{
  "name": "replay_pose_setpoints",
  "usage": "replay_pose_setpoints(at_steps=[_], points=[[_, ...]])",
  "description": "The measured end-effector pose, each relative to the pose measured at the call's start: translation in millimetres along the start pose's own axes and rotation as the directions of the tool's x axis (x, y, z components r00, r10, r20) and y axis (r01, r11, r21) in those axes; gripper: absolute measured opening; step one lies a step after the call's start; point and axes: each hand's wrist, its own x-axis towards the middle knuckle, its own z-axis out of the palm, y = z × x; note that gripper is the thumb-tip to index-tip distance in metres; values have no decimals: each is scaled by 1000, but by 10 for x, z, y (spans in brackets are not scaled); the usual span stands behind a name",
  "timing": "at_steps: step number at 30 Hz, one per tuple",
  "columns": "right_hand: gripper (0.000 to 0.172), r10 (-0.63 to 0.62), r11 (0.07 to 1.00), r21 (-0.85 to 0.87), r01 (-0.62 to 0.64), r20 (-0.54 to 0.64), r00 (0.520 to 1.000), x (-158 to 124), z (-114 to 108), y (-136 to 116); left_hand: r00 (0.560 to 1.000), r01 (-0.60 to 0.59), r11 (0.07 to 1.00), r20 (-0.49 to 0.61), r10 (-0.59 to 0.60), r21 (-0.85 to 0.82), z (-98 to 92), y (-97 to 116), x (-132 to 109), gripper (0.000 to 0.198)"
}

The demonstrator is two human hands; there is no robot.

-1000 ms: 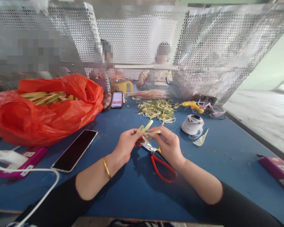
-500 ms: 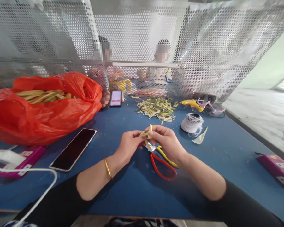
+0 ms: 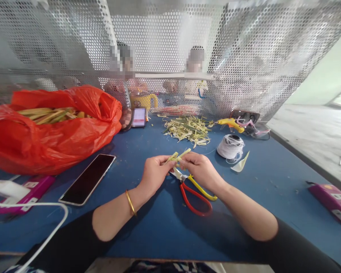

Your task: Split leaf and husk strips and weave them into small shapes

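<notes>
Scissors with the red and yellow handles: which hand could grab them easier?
Probably the right hand. The scissors lie on the blue table right under it, handles toward that wrist. The left hand is farther off. Both hands pinch the leaf strips now.

- Leaf strips (image 3: 178, 156): a few narrow, pale yellow-green strips, bunched and crossing, free ends poking up and to the right; pinched from both sides by the fingertips of the left grip (image 3: 153, 172) and right grip (image 3: 202, 170), just above the tabletop (image 3: 147, 144)
- Scissors (image 3: 195, 192): one red and one yellow loop handle, short metal blades; lying flat on the blue tabletop right under the strips, blades partly hidden by the right grip
</notes>
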Motion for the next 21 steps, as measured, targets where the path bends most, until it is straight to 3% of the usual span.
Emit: replay_pose_setpoints(at_steps=[5,10,13,17,21], points=[[27,90,991,-109,-83,56,994,3,16,9,986,-165,969,54,158,182,-25,-53,-6,20],[27,58,989,-135,-55,18,998,0,39,6,968,-250,904,101,229,346,-42,-77,-29,22],[25,108,987,-118,-107,3,994,-3,38,-14,967,-256,880,100,236,400,-42,-72,-51,22],[22,244,963,112,-246,31,969,-3,46,-48,961,-276,848,100,259,454,-54,-38,-69,21],[25,306,861,397,-318,97,947,2,64,-65,942,-333,770,158,296,545,-84,35,-68,23]])
